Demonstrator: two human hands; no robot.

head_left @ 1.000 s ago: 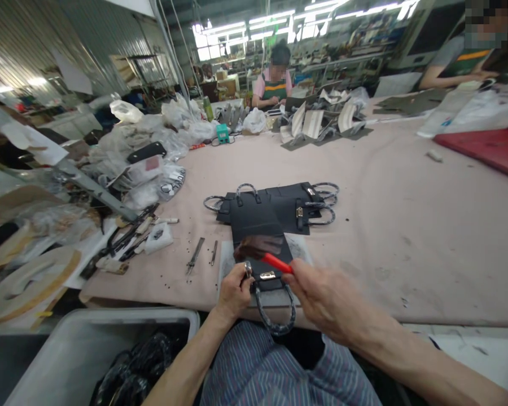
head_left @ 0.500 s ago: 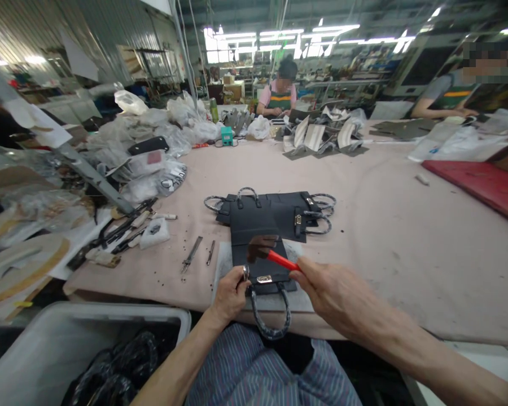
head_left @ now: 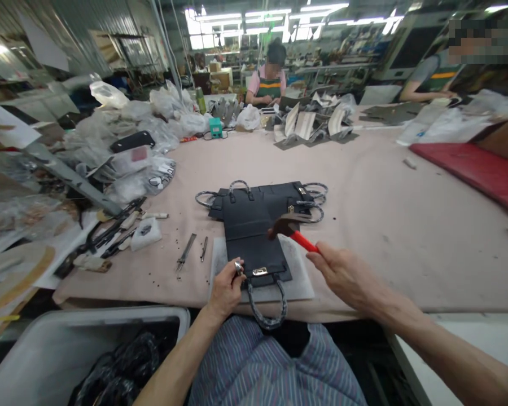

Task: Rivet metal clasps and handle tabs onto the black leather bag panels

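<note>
A claw hammer (head_left: 301, 241) with a red handle is gripped in my right hand (head_left: 342, 273), its dark head raised over the black bag panel (head_left: 249, 242). Between the thumb and fingers of my left hand (head_left: 226, 288) is a short shiny metal tool (head_left: 237, 267), mostly hidden, at the panel's lower left edge. Just right of it a metal clasp plate (head_left: 260, 272) sits on the panel. A plastic-wrapped handle (head_left: 268, 322) loops off the panel toward my lap. Under the panel lies a pale slab (head_left: 300, 285).
More black bag pieces (head_left: 279, 192) with wrapped handles lie beyond. Left are a pronged metal tool (head_left: 187, 251) and a thin punch-like rod (head_left: 204, 248). A white bin (head_left: 122, 316) stands lower left. Plastic bags (head_left: 131, 118) are heaped behind. Two people sit across the table.
The hammer has swung up and right, away from the metal tool in my left hand. My left hand keeps its pinch, slightly farther from the clasp plate. The view has shifted a little.
</note>
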